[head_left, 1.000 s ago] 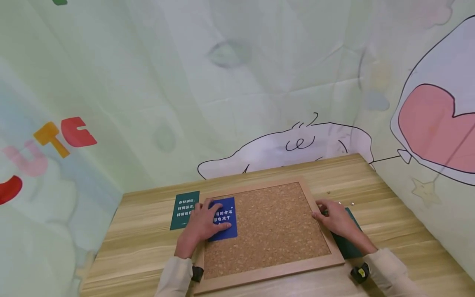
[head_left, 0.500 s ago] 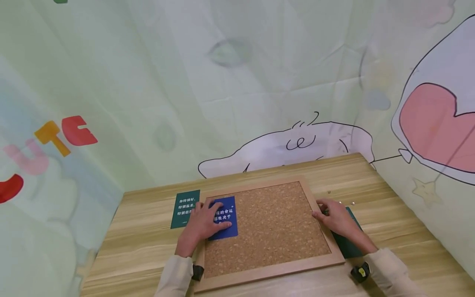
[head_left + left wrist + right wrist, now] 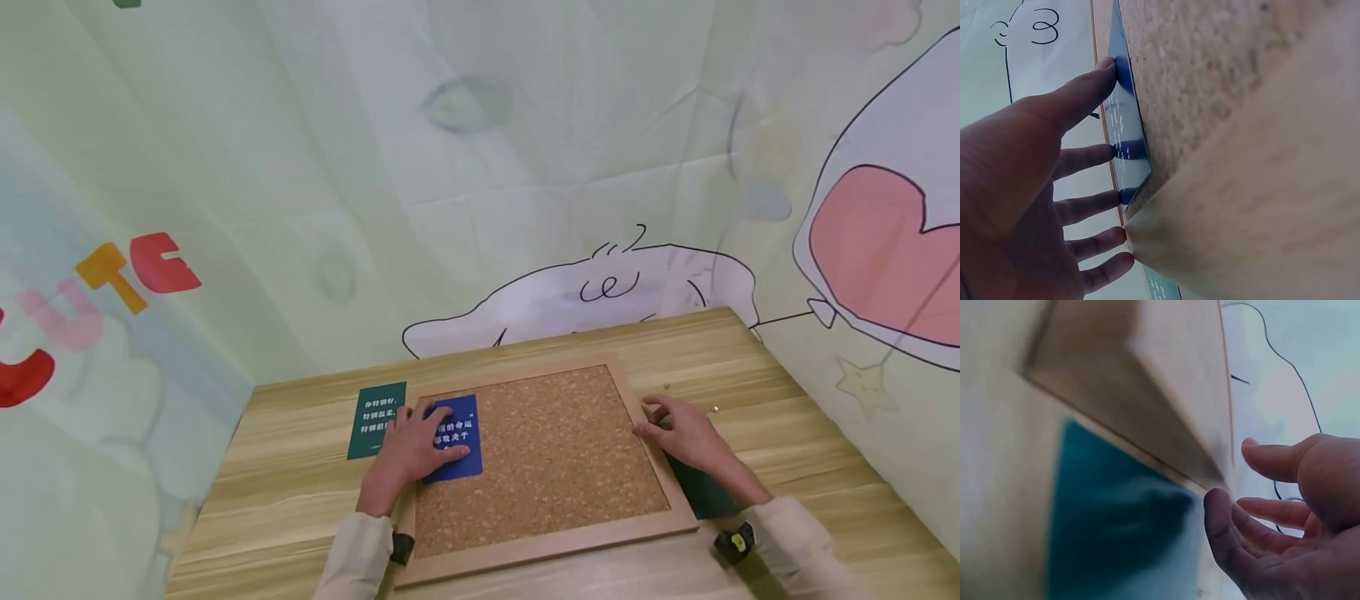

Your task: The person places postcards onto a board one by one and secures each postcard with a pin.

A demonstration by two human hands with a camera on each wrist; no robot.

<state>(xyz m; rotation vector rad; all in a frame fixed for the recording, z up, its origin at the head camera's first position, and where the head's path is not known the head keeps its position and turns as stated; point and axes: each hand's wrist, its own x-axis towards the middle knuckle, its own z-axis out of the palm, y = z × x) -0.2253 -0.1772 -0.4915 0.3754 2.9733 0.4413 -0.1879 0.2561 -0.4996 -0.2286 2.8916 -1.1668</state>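
Note:
A framed cork board (image 3: pixel 555 458) lies on the wooden table. On its upper left sits a blue card (image 3: pixel 467 465) with white writing. The left hand (image 3: pixel 408 450) rests over this card with spread fingers; in the left wrist view its thumb (image 3: pixel 1088 90) and several fingertips touch the card (image 3: pixel 1127 115) and the frame's edge. At the board's right side, the right hand (image 3: pixel 686 433) has its fingertips by the wooden frame (image 3: pixel 1172 419), thumb apart from the fingers, holding nothing visible. Under that hand and forearm lies a dark green card (image 3: pixel 705 493), partly hidden.
Left of the board, a green card (image 3: pixel 382 395) with white writing is partly covered by the left hand. Small shiny bits (image 3: pixel 714 409) lie beyond the right hand. Printed fabric walls (image 3: pixel 480 208) close off the table's back and sides.
The left hand stays on the blue card. Relative to the board, the right hand has shifted slightly, and one small shiny bit near it is now covered.

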